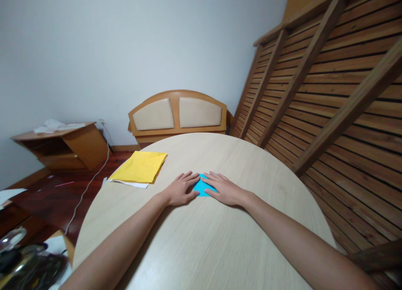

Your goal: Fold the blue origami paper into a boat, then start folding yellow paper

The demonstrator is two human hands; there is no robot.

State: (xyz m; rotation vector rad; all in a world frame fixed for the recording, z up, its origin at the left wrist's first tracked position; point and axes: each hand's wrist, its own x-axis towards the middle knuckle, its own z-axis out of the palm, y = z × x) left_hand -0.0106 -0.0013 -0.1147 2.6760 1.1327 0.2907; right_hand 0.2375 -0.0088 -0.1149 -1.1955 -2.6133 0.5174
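Both sets of fingers lie extended and loosely spread, palms down: the left hand (182, 190) points toward 2 o'clock, the right hand (225, 191) toward 10. Their tips rest over the left and right sides of a bright blue piece of paper (201, 188), which lies flat on the round table (201, 244). From the wrists, the left forearm runs back between 7 and 8 o'clock, the right toward 4. Yellow paper (141, 165) lies at 10 o'clock from the left hand.

The paper (201, 187) is bright cyan, the sheet (140, 166) yellow — the tabletop (201, 239) pale beige, finely grained.
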